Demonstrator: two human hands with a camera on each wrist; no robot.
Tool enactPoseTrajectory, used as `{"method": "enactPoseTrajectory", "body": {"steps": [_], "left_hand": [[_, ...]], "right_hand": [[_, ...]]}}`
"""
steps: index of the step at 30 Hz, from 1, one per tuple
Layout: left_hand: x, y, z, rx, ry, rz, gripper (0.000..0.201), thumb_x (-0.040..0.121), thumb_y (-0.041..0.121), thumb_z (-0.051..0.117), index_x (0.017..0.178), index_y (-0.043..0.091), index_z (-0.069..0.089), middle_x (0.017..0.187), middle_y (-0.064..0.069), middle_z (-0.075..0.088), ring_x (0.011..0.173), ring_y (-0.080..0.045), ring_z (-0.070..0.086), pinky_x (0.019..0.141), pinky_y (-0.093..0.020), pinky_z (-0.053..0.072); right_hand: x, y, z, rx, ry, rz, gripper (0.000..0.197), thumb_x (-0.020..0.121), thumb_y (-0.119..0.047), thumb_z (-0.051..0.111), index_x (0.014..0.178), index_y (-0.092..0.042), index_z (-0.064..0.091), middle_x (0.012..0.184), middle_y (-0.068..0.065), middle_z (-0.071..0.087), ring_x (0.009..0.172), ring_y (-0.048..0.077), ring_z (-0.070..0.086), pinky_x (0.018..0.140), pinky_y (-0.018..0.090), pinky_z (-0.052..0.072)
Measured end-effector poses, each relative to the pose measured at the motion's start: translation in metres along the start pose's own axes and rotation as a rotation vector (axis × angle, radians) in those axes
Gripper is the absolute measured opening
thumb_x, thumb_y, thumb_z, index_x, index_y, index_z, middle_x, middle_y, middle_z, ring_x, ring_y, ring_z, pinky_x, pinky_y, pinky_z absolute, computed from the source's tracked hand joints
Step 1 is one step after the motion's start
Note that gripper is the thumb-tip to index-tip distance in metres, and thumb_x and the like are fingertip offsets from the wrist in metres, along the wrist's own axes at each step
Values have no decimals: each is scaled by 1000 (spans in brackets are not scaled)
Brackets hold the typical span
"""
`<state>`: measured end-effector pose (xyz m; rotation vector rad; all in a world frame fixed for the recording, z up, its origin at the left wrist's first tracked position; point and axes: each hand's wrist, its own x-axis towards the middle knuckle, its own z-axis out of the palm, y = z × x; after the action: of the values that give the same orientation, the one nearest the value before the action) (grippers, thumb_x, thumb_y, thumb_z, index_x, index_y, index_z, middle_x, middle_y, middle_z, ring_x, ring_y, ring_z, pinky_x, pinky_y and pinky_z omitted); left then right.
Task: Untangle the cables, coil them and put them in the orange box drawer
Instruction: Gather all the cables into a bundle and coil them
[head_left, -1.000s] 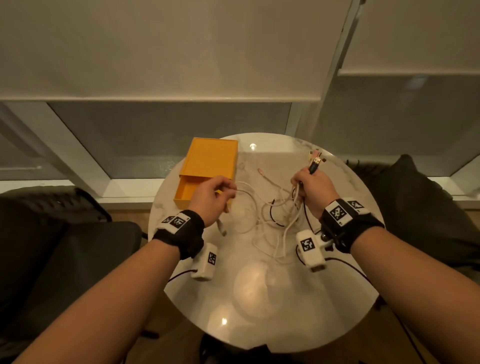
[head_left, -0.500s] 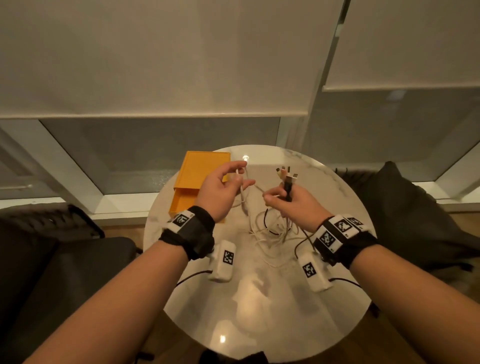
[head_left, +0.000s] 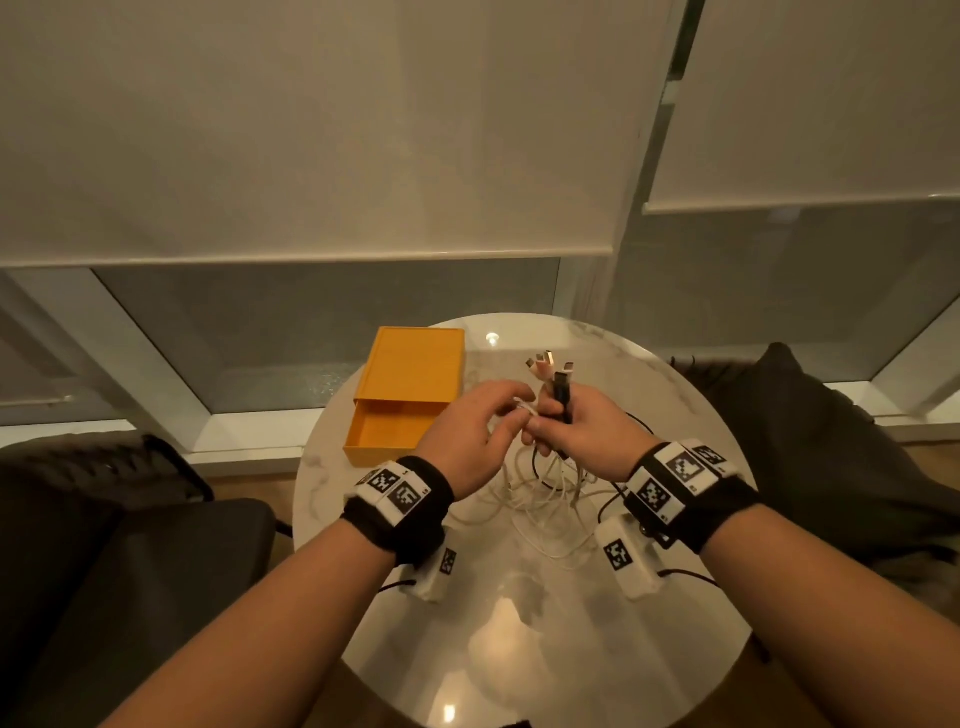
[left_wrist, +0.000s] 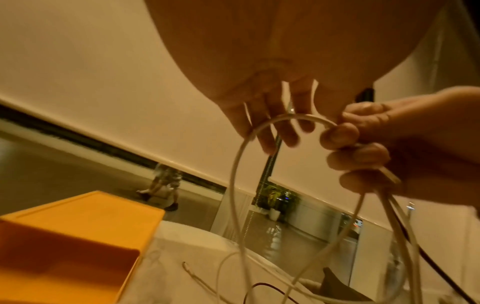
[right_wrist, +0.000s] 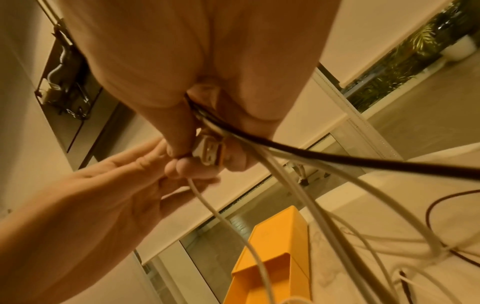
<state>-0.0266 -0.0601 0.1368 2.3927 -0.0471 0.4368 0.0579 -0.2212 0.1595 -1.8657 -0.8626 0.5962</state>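
Observation:
Above the round marble table my right hand grips a bundle of cable ends, and the black and white plugs stick up out of the fist. My left hand meets it and pinches one white cable just beside the right fingers. That cable arcs down in a loop to the tangle of white and black cables on the table. In the right wrist view a black cable and several white ones hang from my fist. The orange box stands at the back left with its drawer pulled out.
A dark chair stands left of the table and a dark cushion lies on its right. Window frames and lowered blinds rise behind the table. Bare marble shows at the table's near side.
My left hand has moved right from the box side to meet the right hand and taken a white cable. The right hand has drawn the plug bundle in toward the middle.

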Motion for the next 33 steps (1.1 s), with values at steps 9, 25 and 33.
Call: {"method": "enactPoseTrajectory", "body": {"steps": [9, 25, 33], "left_hand": [[9, -10, -11, -314, 159, -246, 25, 105, 24, 33, 91, 14, 50, 69, -2, 70, 66, -22, 66, 73, -50, 56], [7, 9, 10, -311, 48, -134, 14, 102, 25, 46, 100, 14, 54, 105, 9, 63, 76, -8, 64, 70, -31, 55], [24, 12, 9, -494, -29, -220, 45, 92, 39, 61, 134, 34, 45, 131, 13, 57, 122, -2, 54, 106, -38, 45]], "right_hand": [[8, 14, -22, 268, 319, 146, 26, 99, -38, 52, 85, -16, 55, 80, 1, 57, 76, 27, 54, 72, 38, 48], [24, 3, 11, 369, 170, 40, 32, 105, -33, 42, 124, -14, 59, 65, -12, 52, 58, 7, 43, 58, 26, 39], [28, -27, -1, 401, 161, -27, 28, 91, -55, 51, 91, -30, 64, 88, -2, 67, 92, 21, 65, 96, 47, 49]]}}
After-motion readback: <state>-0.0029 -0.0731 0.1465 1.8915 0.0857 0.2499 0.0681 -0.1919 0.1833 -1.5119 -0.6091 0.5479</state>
